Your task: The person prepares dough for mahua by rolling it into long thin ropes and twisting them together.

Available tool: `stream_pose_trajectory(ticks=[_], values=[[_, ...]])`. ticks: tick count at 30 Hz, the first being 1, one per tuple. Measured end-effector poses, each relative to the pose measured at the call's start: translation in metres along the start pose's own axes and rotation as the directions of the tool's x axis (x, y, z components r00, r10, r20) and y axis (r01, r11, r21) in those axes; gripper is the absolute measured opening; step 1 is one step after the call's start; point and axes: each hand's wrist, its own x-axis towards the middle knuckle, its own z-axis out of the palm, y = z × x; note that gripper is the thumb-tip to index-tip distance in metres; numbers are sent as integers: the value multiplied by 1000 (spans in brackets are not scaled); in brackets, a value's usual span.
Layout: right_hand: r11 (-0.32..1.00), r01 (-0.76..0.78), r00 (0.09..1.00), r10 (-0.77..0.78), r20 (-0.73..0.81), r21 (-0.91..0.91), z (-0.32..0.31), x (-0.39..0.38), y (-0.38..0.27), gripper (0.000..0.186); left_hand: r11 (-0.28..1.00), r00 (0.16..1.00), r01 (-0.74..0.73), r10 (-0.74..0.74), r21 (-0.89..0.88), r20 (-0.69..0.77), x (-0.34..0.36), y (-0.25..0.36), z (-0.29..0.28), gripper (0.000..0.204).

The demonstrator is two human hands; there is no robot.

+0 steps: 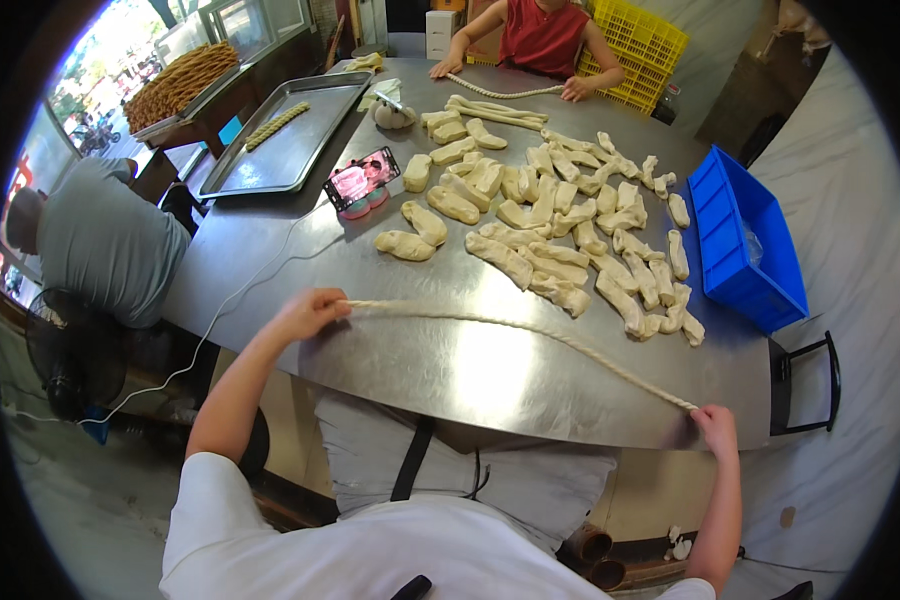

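A long twisted dough rope [530,328] stretches across the near side of the steel table [400,375], between my two hands. My left hand [315,314] is closed on its left end, slightly blurred. At the table's near right edge, my right hand [714,430] pinches the other end. Beyond the rope lie many pale dough pieces [545,215], loosely heaped over the middle and right of the table. Two thicker dough pieces [410,232] rest side by side nearest my left hand.
A phone [361,178] stands left of the dough, its white cable trailing left. A metal tray [300,160] holds one braided dough twist [277,125]. A blue crate [745,240] sits at the right. Across the table, a person in red [540,40] holds another dough rope [505,93].
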Motion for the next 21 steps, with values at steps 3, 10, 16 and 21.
stream_pose_trajectory(ticks=[3,10,16,21], values=[[990,20,959,20,-283,138,3,0,-91,33,910,894,-112,268,399,-359,13,-1,-1,24],[901,181,977,-121,173,-395,96,-97,-185,61,772,752,-178,506,610,-422,-8,-17,24,38],[951,-200,937,116,-330,-235,85,28,-107,61,442,534,159,714,883,-453,-31,-23,40,33],[937,340,940,-338,32,-80,80,-41,-84,40,692,726,-16,504,722,-467,-66,-29,66,16]])
